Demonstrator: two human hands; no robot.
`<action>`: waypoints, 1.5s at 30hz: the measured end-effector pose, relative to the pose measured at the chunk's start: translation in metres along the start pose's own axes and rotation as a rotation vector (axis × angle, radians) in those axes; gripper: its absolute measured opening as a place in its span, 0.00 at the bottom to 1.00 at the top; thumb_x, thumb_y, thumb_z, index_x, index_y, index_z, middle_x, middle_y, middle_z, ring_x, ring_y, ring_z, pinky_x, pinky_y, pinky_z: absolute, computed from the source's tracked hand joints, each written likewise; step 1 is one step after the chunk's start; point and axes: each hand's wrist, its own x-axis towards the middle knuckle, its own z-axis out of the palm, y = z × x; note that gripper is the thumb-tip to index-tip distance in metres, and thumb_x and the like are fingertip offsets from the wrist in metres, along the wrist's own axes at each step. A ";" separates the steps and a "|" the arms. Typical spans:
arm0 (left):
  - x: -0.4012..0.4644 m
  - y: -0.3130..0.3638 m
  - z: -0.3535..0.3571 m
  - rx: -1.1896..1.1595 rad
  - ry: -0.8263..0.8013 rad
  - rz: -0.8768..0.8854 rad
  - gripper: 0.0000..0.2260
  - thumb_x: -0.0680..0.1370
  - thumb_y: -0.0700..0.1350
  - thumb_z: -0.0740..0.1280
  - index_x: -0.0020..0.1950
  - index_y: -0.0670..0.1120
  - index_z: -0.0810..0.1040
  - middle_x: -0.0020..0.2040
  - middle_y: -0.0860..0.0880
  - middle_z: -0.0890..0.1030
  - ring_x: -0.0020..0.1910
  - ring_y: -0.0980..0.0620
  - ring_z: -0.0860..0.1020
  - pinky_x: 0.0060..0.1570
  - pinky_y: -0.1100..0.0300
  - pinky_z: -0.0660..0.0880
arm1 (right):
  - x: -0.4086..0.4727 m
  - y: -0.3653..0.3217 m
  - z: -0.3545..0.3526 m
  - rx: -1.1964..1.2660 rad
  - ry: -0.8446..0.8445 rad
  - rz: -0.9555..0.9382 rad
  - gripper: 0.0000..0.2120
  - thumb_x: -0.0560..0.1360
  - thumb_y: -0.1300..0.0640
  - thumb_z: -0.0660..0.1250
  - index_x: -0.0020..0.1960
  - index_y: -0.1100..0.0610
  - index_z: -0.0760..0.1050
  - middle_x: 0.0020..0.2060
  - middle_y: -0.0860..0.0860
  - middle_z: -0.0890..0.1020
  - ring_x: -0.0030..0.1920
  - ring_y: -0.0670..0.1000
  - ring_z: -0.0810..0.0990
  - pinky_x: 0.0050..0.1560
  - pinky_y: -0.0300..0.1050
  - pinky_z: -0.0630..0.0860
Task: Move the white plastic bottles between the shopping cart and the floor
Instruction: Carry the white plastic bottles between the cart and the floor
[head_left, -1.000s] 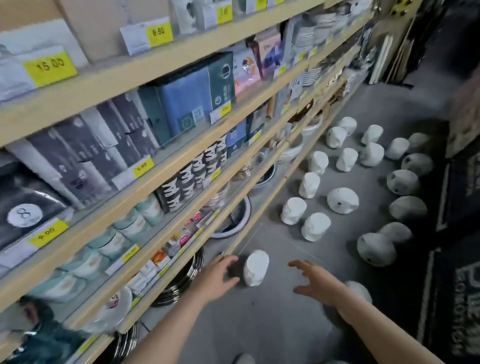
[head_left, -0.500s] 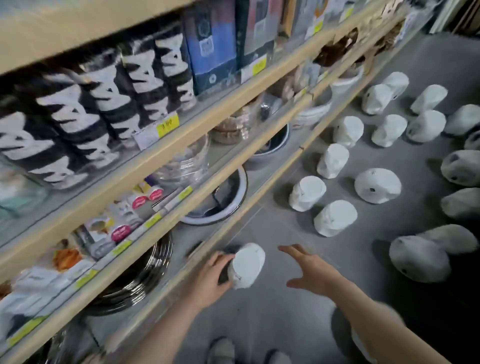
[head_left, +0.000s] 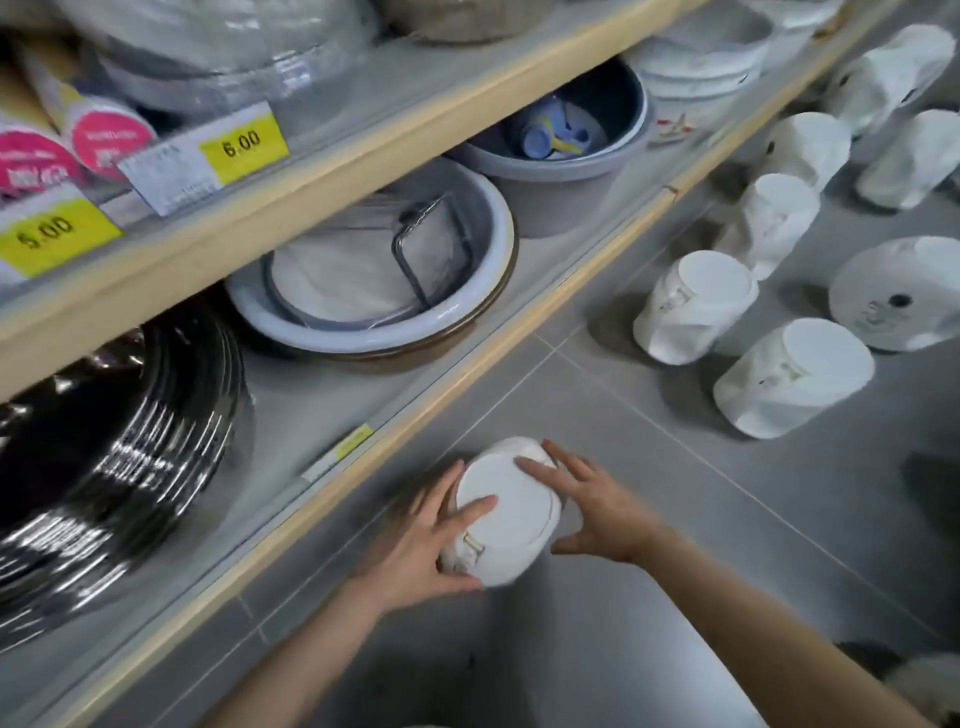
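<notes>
A white plastic bottle (head_left: 511, 519) stands slightly tilted on the grey floor tiles, close to the bottom shelf's edge. My left hand (head_left: 415, 551) grips its left side, thumb low on the body and fingers over the flat top. My right hand (head_left: 602, 519) touches the top right rim with straight, spread fingers, its thumb off the bottle. Several more white bottles stand on the floor to the upper right, the nearest two (head_left: 696, 306) (head_left: 795, 384) side by side. The shopping cart is out of view.
The wooden-edged bottom shelf (head_left: 467, 379) runs diagonally just left of the held bottle, carrying a grey basin (head_left: 374, 291) and a stack of shiny black trays (head_left: 104, 441). A larger round white item (head_left: 898, 296) lies among the bottles. Bare grey tiles (head_left: 675, 519) stretch to the right.
The view has dropped lower and closer to the floor. My left hand has closed round the bottle, and my right hand has come in from the right to touch its top.
</notes>
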 end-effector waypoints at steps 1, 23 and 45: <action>0.001 -0.005 -0.001 0.020 0.004 0.017 0.41 0.71 0.66 0.66 0.64 0.76 0.32 0.75 0.56 0.33 0.75 0.53 0.39 0.71 0.46 0.58 | 0.000 0.000 0.006 0.013 0.044 -0.009 0.45 0.68 0.41 0.72 0.71 0.31 0.42 0.77 0.47 0.45 0.75 0.54 0.51 0.73 0.50 0.57; 0.029 -0.015 -0.013 -0.458 0.168 -0.083 0.32 0.66 0.65 0.67 0.64 0.73 0.53 0.76 0.52 0.51 0.74 0.55 0.52 0.72 0.54 0.57 | 0.015 0.005 0.018 0.529 0.201 0.025 0.46 0.55 0.41 0.79 0.67 0.34 0.60 0.63 0.41 0.67 0.64 0.40 0.66 0.68 0.45 0.66; -0.155 0.226 -0.491 -0.993 0.217 -0.320 0.19 0.74 0.59 0.66 0.64 0.67 0.69 0.68 0.56 0.70 0.64 0.54 0.70 0.65 0.51 0.68 | -0.230 -0.327 -0.391 1.243 0.479 0.352 0.28 0.66 0.56 0.76 0.64 0.49 0.71 0.57 0.49 0.78 0.46 0.36 0.80 0.42 0.31 0.76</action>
